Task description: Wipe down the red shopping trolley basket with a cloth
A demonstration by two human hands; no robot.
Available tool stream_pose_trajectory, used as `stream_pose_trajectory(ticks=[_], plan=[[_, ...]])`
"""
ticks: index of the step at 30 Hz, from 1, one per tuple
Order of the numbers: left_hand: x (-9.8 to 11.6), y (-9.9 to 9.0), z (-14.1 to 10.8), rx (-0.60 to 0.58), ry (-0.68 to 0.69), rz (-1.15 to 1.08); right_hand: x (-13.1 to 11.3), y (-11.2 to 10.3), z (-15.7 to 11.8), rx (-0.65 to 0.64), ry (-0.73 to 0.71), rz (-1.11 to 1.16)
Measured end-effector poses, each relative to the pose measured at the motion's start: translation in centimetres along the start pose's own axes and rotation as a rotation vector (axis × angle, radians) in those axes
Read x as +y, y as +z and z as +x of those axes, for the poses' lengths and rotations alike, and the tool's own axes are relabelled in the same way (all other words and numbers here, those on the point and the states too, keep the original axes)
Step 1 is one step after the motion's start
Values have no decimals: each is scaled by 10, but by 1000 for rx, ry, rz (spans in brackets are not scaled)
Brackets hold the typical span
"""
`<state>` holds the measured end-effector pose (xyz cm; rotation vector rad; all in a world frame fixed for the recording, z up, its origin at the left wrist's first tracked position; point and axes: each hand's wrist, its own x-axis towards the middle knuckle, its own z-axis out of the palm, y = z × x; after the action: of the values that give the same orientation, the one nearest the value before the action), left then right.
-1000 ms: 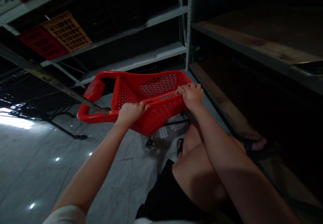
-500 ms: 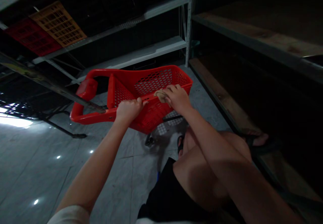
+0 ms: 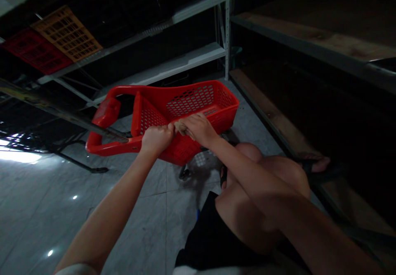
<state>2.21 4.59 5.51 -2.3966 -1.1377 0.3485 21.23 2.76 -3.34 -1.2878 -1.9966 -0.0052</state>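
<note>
A red plastic shopping cart [image 3: 185, 149] with perforated sides stands before me, its looped handle to the left. My left hand [image 3: 157, 138] is closed around the cart's near top rim. Right beside it, my right hand [image 3: 199, 128] presses a crumpled tan cloth [image 3: 180, 128] against the same rim, fingers bent over it. The cloth lies close to my left thumb, and part of it is hidden under the right fingers.
A metal shelf rack [image 3: 198, 62] runs behind the cart, with a yellow crate [image 3: 69, 33] and a red crate [image 3: 38, 48] on it. Wood-edged shelving [image 3: 278, 136] rises on the right. A metal bar [image 3: 62, 107] crosses at left. My bent legs are below, over grey tiles.
My right hand has slid the cloth leftward along the rim, from near the cart's front end to beside my left hand. The left hand keeps its grip.
</note>
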Motion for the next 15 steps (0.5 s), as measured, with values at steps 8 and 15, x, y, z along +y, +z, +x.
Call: stream_pose_trajectory(ticks=[8,15], plan=[[-1,2,-7,79,25,19,23,-27,-16,-48,-117,-178],[-1,0,-3,75,18,17,79,-70,-39,-160,-52,-376]])
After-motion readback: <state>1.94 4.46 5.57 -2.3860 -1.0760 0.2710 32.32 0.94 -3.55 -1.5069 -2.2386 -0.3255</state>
